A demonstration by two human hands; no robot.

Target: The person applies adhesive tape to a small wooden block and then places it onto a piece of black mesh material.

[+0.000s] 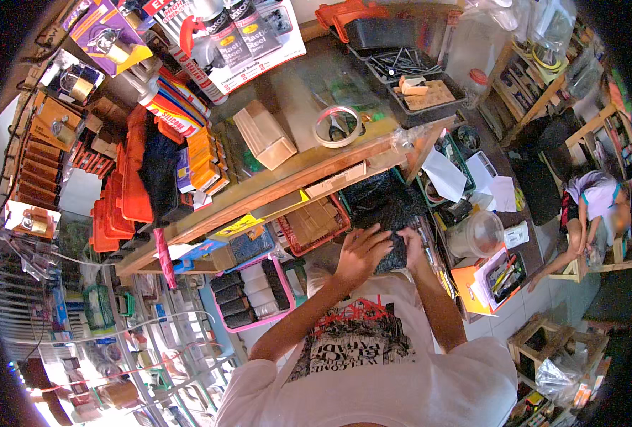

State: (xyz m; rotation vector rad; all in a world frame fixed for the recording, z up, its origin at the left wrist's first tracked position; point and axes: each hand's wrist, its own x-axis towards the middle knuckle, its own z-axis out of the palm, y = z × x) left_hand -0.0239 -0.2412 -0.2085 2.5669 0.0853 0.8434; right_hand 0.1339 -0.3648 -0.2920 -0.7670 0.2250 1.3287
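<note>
My left hand [362,253] is over dark plastic sheeting or bags [377,205], its fingers slightly spread. Close to its right, my right hand [413,246] has bent fingers near the edge of the same dark plastic; whether it pinches some of it I cannot tell. The plastic lies below the wooden counter's front edge, partly inside a green container. Left of my hands are a red basket of brown cardboard pieces [316,227] and a pink basket [289,315] with rolled black and white bags.
On the glass-topped counter [300,91] stand a cardboard box [265,136], a tape roll [338,126] and a black case of nails [404,66]. At the right are a clear plastic jar [476,235] and an orange box [476,288]. Another person [593,197] sits farther right.
</note>
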